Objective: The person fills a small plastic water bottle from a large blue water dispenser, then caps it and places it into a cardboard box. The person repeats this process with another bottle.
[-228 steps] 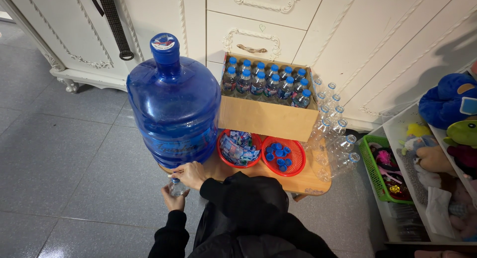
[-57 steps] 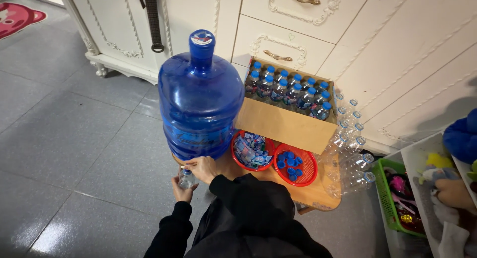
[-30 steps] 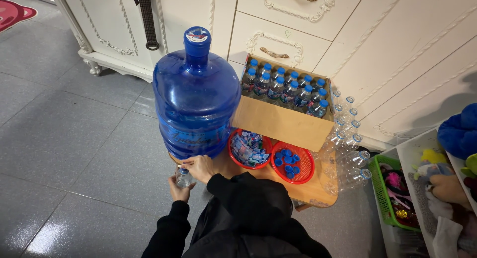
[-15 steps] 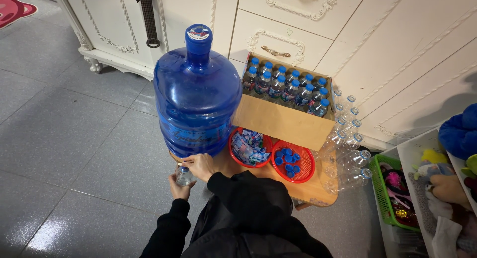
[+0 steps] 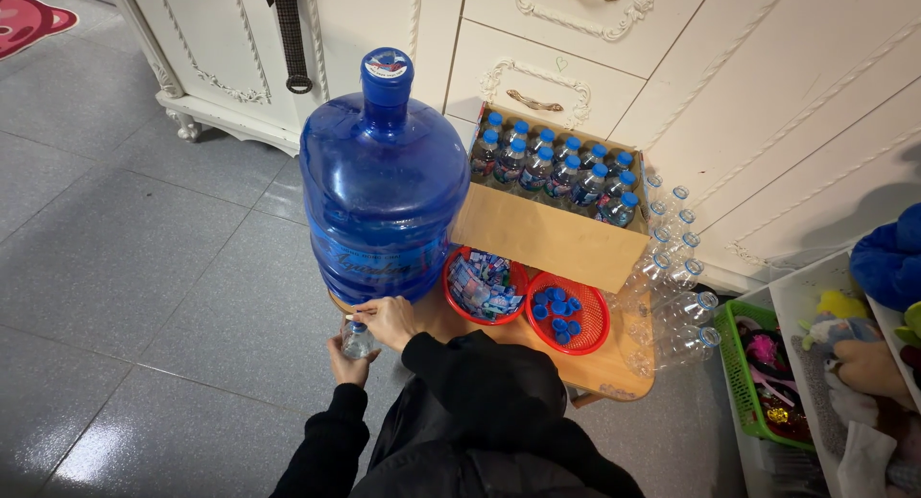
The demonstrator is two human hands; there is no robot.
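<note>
Gripping small bottle [image 5: 357,341], left hand [image 5: 347,366] half hidden under right hand [image 5: 386,320].

Bright and even all over, lit softly from above. No dark corners. Only faint, soft shadows on the grey floor [image 5: 125,268] near the big blue jug [image 5: 384,201]. Small shiny spots on the jug's rounded side and on the empty clear bottles [image 5: 672,296] at the right. Mostly sharp in the middle. A little soft and fuzzy at the far right by the soft toys [image 5: 883,316]. Straight lines of the white cupboard [image 5: 767,105] leaning outward near the edges, stretched by the wide lens. Black sleeves [image 5: 451,412] very dark, few details there.
</note>
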